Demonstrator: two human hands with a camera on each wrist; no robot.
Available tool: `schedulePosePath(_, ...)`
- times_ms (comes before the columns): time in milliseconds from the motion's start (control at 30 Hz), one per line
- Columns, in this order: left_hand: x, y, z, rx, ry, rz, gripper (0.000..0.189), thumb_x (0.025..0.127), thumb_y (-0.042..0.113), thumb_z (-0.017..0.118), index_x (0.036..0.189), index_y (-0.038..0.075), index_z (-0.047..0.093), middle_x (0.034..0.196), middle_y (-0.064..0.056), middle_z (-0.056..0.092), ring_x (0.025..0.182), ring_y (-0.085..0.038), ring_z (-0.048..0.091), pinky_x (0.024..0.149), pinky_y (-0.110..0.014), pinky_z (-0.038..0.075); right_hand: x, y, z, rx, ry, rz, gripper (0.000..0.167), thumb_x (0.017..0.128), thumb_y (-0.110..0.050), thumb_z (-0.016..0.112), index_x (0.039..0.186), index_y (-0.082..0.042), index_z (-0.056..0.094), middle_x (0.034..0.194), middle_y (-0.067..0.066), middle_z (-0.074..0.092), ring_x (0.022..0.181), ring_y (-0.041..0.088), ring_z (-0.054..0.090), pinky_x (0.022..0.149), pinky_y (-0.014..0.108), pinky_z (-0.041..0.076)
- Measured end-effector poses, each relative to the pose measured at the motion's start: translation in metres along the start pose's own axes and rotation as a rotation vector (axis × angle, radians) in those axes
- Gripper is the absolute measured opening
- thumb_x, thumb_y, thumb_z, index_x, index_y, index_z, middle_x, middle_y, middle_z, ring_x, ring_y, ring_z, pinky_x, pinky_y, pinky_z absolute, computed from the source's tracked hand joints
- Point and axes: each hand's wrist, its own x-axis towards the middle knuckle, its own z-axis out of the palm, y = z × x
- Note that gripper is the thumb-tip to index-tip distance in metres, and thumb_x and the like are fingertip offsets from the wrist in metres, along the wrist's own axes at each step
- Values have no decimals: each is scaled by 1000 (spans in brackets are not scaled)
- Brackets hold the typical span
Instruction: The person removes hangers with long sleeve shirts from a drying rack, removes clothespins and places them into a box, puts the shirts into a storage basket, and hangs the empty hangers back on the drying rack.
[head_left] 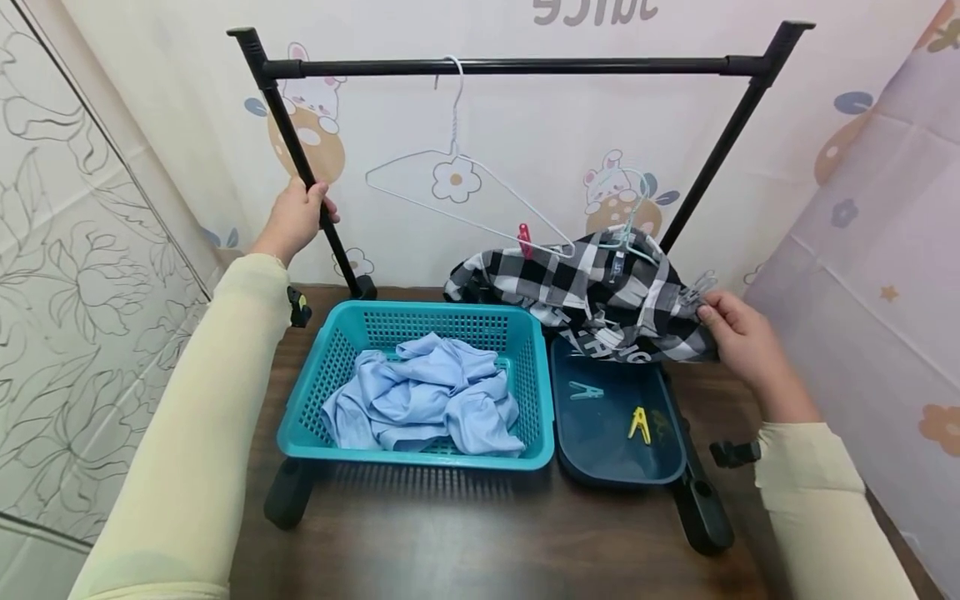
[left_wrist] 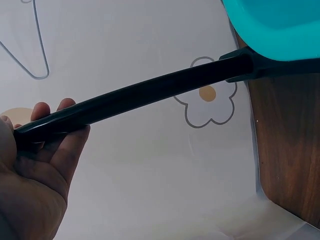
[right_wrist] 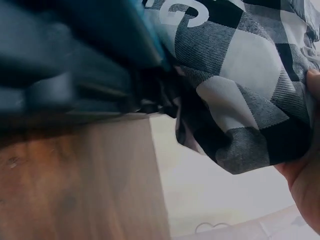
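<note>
Sleeves in pale yellow are framing the near edge of the dark wooden table (head_left: pixel 465 542), and between them a teal basket (head_left: pixel 420 454) is holding a crumpled light blue garment (head_left: pixel 427 400). Just beside it on the right, a dark blue tray (head_left: pixel 600 467) is carrying a pale clip (head_left: pixel 585 390) and a yellow clip (head_left: pixel 639 423), lying apart from each other. Farther back, the right hand (head_left: pixel 738 337) is pinching the edge of the black-and-white checked shirt (head_left: pixel 592 296), where a grey clip (head_left: pixel 697 287) appears to sit at the fingertips; the right wrist view is showing the checked cloth bunched against the palm. The shirt is slumping over the back of the tray, already threaded on a pale hanger (head_left: pixel 626 225) that is not hooked on the rail. The left hand (head_left: pixel 296 218) is curling round the left slanted post (head_left: pixel 307 167) of the black drying rack, steadying it. Farther still, an empty white wire hanger (head_left: pixel 465 192) with a red clip (head_left: pixel 525 240) is dangling from the top rail (head_left: pixel 510 65).

The step in hand looks like clipping the shirt to its hanger. Next would probably be lifting the hanger by its hook onto the rail, which calls for keeping the cloth from sliding off.
</note>
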Motion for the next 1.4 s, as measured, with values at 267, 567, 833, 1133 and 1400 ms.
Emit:
schedulePosePath(267,-1,2,-1,-14,-4,-13,47,110,49,30,138,11,38,118,-6,60,119,-27,62,113,-50,43,-17,7,6,36,-63,-37,19,109,-20,51,115,-5,61,90,-2,55,80,6,45,67,23,35)
schedulePosePath(567,-1,3,-3,-7,-11,-13,52,111,48,29,141,7,37,118,-6,60,119,-25,63,113,-47,43,-26,-13,15,38,28,-185,5,102,-6,61,104,-8,65,83,3,58,71,6,45,61,22,34)
schedulePosePath(833,-2,2,0,-10,-21,-12,49,110,50,28,138,11,37,119,-6,58,119,-24,63,112,-47,44,-18,-46,15,-9,131,-248,4,102,-6,62,102,-5,65,86,5,59,70,3,42,61,21,33)
schedulePosePath(1133,-3,3,-1,-6,-11,-11,54,110,51,27,142,8,36,119,-6,59,117,-24,64,112,-47,45,-4,-73,26,21,229,-310,3,100,0,62,101,1,65,86,7,60,65,1,40,60,18,32)
schedulePosePath(1400,-7,3,-1,-19,-14,-25,52,110,50,28,141,9,37,117,-6,59,116,-23,64,111,-45,46,5,-103,40,139,210,-287,8,103,-4,59,104,2,65,88,2,59,71,5,44,65,20,34)
